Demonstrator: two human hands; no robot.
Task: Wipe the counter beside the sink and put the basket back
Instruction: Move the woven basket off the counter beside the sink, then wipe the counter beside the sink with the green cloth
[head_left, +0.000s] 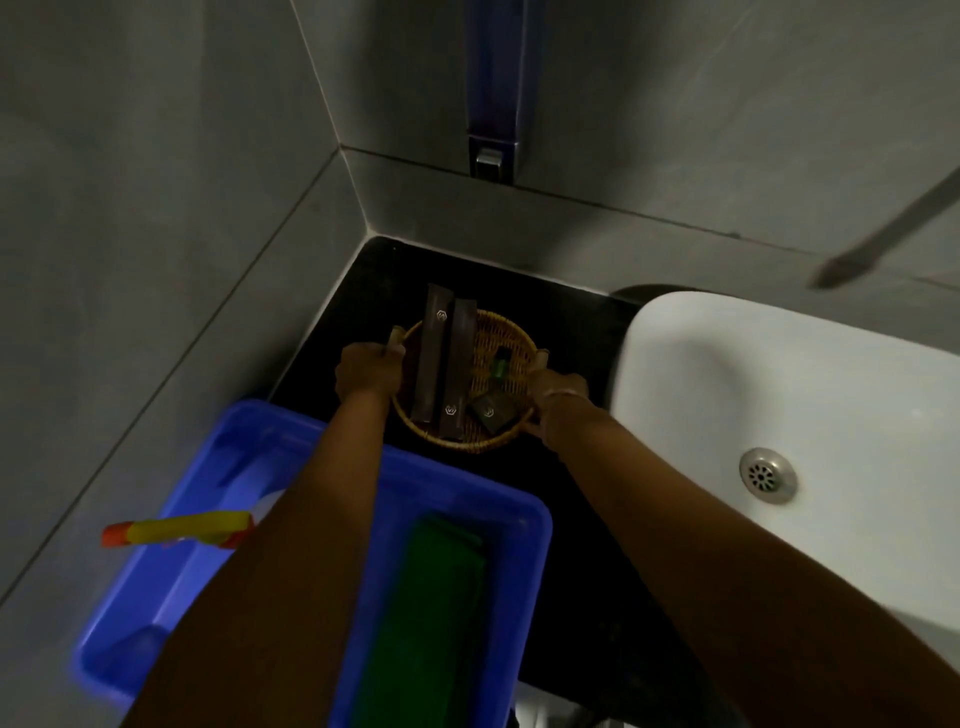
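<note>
A round woven basket (498, 332) sits over the black counter (566, 312) in the corner, left of the white sink (779, 395). It holds two long dark sachets (439, 358), a small dark box (491, 410) and a little green bottle (500, 364). My left hand (370, 370) grips the basket's left rim. On the opposite rim my right hand (558, 397) holds it too. I cannot tell whether the basket rests on the counter or is lifted just above it.
A blue plastic tub (457, 499) stands on the near counter under my left forearm, holding a folded green cloth (436, 613) and a yellow-and-orange spray trigger (176, 529). Grey tiled walls close the corner. A metal fitting (491, 156) hangs on the back wall.
</note>
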